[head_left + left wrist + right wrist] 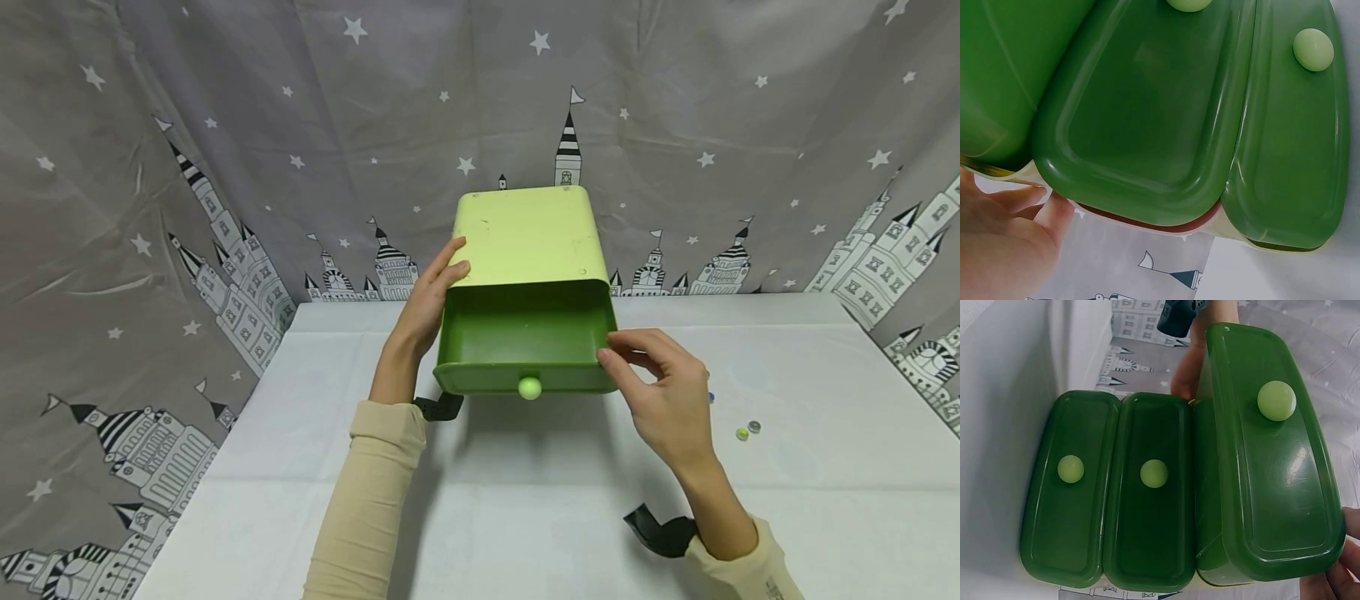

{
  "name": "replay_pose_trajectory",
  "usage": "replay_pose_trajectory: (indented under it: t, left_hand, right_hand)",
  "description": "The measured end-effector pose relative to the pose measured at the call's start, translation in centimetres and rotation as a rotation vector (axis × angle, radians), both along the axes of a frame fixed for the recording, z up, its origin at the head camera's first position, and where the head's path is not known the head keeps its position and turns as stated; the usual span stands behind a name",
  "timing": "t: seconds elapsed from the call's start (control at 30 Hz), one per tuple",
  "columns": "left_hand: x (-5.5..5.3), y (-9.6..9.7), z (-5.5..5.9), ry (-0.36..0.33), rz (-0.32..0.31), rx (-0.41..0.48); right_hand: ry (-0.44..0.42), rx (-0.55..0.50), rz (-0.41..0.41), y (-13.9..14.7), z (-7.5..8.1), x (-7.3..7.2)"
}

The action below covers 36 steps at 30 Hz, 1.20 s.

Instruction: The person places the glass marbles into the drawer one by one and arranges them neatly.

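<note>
A small cabinet (pixel 528 233) with a pale yellow-green shell stands on the table. Its top drawer (pixel 525 333), dark green inside, is pulled out, and a light green ball knob (pixel 529 387) sits on its front. Two lower drawers, the middle one (pixel 1150 531) and the bottom one (pixel 1063 531), are pushed in. My left hand (pixel 427 304) rests against the cabinet's left side, fingers extended along its upper edge. At the drawer's front right corner, my right hand (pixel 667 392) pinches the rim between thumb and fingers.
To the right of the right hand lie small round pieces on the white tabletop (pixel 825 483): a yellow-green one (pixel 742 434), a grey one (pixel 754 427) and a partly hidden blue one (pixel 712 398). A grey curtain (pixel 420 100) with castles and stars hangs behind.
</note>
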<state>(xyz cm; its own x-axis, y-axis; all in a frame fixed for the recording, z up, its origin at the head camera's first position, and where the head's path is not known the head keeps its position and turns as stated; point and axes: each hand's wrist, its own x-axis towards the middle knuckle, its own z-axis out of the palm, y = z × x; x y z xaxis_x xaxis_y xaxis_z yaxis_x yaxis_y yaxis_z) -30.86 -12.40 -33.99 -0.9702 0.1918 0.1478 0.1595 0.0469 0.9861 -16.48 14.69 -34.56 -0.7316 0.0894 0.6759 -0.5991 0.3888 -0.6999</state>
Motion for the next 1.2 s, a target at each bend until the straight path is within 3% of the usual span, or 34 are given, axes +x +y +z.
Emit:
replay_pose_trajectory:
  t: [0.37,0.77,1.2]
  left_hand:
    - [-0.03,-0.1,-0.09,0.008,0.002,-0.006]
    - [-0.07,-0.15,0.25,-0.029,-0.014,-0.014]
    - [-0.05,-0.06,-0.1,0.008,-0.001,-0.009]
  right_hand:
    - [0.002,0.007,0.0,-0.02,0.02,0.01]
    - [0.01,-0.002,0.013,0.05,0.03,0.09]
    - [0.053,-0.069,0.061,-0.07,-0.08,0.04]
